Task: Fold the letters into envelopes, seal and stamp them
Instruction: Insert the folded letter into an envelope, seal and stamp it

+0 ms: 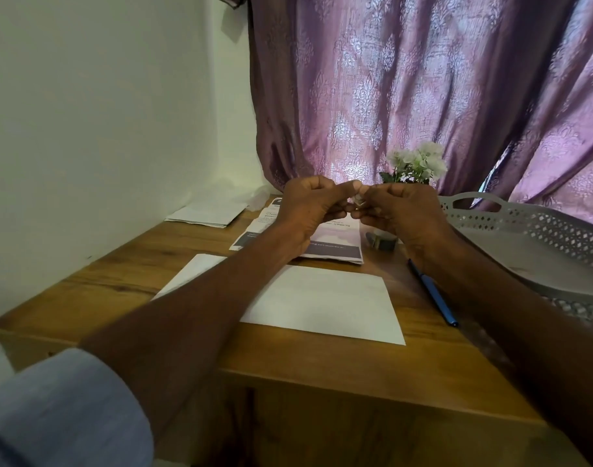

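Note:
A white envelope (325,303) lies flat on the wooden table (119,284) near its front edge, partly under my left forearm. Behind it lies a pile of printed letters (335,244) with dark bands. Both hands are raised above the letters, fingertips meeting. My left hand (308,207) and my right hand (403,210) pinch a small pale piece (359,201) between them, perhaps a stamp; it is too small to tell. More white envelopes (207,214) lie at the back left by the wall.
A blue pen (433,293) lies to the right of the envelope. A grey perforated tray (537,244) stands at the right edge. A small dark object (381,242) sits beside the letters. White flowers (419,165) stand at the back before a purple curtain (423,79).

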`<act>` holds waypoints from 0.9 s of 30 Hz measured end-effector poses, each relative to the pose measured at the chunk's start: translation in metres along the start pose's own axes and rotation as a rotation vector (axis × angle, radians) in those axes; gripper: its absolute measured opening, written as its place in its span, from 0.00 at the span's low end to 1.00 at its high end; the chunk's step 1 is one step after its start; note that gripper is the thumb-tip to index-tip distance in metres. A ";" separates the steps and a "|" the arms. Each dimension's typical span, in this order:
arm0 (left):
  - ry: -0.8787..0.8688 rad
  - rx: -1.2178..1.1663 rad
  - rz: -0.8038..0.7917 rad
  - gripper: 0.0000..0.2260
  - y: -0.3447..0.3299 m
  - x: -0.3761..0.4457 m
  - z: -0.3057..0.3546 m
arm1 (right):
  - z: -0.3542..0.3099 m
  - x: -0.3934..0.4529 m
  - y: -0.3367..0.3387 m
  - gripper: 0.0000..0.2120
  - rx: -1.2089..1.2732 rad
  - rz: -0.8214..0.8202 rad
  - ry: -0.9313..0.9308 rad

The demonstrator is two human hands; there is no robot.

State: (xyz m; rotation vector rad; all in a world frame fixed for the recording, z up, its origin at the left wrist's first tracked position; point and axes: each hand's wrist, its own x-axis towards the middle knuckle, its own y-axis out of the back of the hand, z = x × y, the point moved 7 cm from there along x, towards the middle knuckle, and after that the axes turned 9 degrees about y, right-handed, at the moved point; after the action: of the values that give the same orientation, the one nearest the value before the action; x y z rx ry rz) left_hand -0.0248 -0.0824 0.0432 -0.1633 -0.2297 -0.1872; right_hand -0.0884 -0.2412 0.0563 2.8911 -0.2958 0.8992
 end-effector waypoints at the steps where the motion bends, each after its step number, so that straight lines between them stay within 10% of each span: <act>1: 0.011 -0.008 -0.010 0.18 0.001 0.001 0.000 | 0.000 -0.001 -0.001 0.13 0.009 -0.003 0.001; 15: 0.072 0.021 -0.111 0.14 -0.007 0.002 -0.002 | 0.002 0.002 0.006 0.21 0.020 0.056 -0.075; 27: 0.094 -0.008 -0.097 0.16 -0.009 0.001 -0.004 | 0.013 0.005 0.006 0.08 0.035 0.057 -0.121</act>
State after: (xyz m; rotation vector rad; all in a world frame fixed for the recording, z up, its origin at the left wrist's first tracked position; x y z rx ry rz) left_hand -0.0248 -0.0925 0.0405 -0.1510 -0.1432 -0.2915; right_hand -0.0783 -0.2494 0.0493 2.9895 -0.3785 0.7467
